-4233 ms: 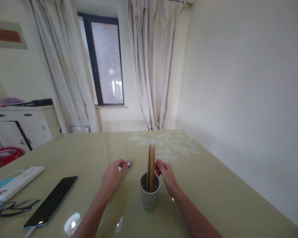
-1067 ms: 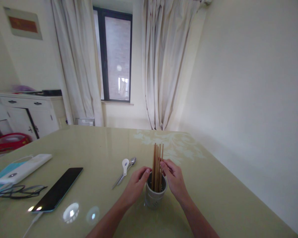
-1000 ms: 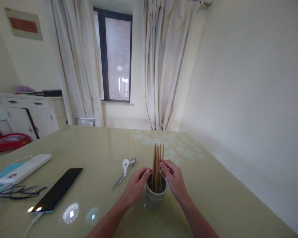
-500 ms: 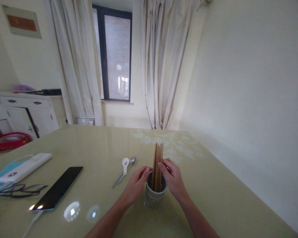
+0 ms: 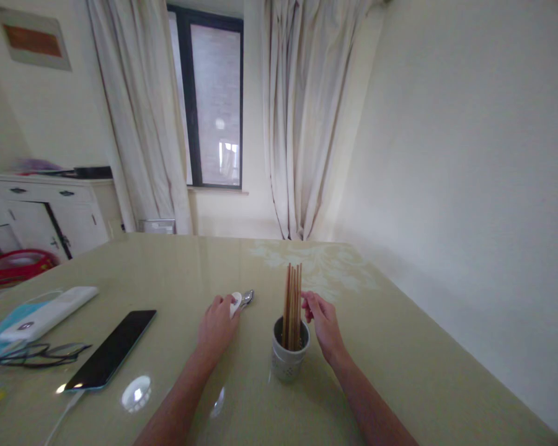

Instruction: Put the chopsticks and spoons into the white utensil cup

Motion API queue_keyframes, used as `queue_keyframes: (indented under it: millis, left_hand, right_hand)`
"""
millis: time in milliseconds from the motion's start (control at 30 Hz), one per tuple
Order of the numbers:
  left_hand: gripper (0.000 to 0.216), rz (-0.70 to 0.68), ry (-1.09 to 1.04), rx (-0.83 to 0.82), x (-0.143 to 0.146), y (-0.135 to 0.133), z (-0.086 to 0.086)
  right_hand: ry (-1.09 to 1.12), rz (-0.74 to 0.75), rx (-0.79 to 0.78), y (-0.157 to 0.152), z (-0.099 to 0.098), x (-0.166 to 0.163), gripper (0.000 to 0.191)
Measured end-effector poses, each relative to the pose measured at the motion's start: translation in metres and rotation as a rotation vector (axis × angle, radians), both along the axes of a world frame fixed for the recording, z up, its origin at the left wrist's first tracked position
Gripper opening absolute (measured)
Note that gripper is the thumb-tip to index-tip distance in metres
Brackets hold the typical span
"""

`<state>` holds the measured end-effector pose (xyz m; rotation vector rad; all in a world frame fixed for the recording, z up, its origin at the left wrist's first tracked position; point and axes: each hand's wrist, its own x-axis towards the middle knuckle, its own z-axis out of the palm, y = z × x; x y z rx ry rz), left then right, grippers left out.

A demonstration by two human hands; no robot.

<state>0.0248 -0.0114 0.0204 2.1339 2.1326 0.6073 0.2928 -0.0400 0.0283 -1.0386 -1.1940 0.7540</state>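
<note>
Left hand [image 5: 217, 325] has moved from rim of cup [image 5: 288, 364] to white spoon [image 5: 235, 302] and metal spoon [image 5: 248, 298]; its fingers bend over white spoon, firm hold cannot tell. Right hand [image 5: 324, 322] now beside chopsticks [image 5: 292, 303], thumb no longer across them; fingers half curled, contact unclear. Chopsticks brown, thin, nearly upright inside cup. Cup grey, round, standing on table [image 5: 400, 365].

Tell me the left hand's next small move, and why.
Probably lift the white spoon straight up: the left hand is at it, and a metal spoon shows close beside it, so sliding sideways might drag that along too.
</note>
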Motion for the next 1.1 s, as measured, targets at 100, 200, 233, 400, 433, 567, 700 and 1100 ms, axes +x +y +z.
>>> queue_keyframes:
  millis: [100,200,233,400,433,567,700,1100]
  left_hand:
    - [0.026,0.015,0.024,-0.087,-0.004,0.007,-0.005]
    - [0.027,0.016,0.039,-0.089,-0.008,0.012,-0.006]
    - [0.028,0.020,0.045,-0.088,-0.009,0.012,-0.006]
    - [0.032,0.047,0.075,-0.081,-0.015,0.011,-0.004]
    - [0.032,0.047,0.086,-0.070,-0.015,0.010,-0.003]
    - [0.030,-0.002,0.185,0.038,-0.010,0.004,0.000]
    - [0.032,-0.073,0.268,0.045,0.000,-0.001,0.004]
    - [0.025,-0.035,0.052,0.076,0.008,0.000,-0.004]
  right_hand:
    - [0.014,-0.008,-0.011,0.003,-0.005,0.001,0.067]
    - [0.012,-0.016,-0.020,0.005,-0.006,0.001,0.069]
    - [0.009,-0.016,-0.025,0.005,-0.006,0.001,0.069]
    - [0.002,-0.006,-0.055,0.004,-0.005,-0.001,0.068]
    - [0.003,-0.003,-0.057,0.003,-0.005,-0.001,0.067]
    - [0.011,0.004,-0.072,0.001,-0.003,-0.002,0.066]
    - [0.009,-0.004,-0.085,0.001,-0.002,-0.002,0.066]
    - [-0.014,-0.031,-0.065,0.003,-0.002,-0.002,0.069]
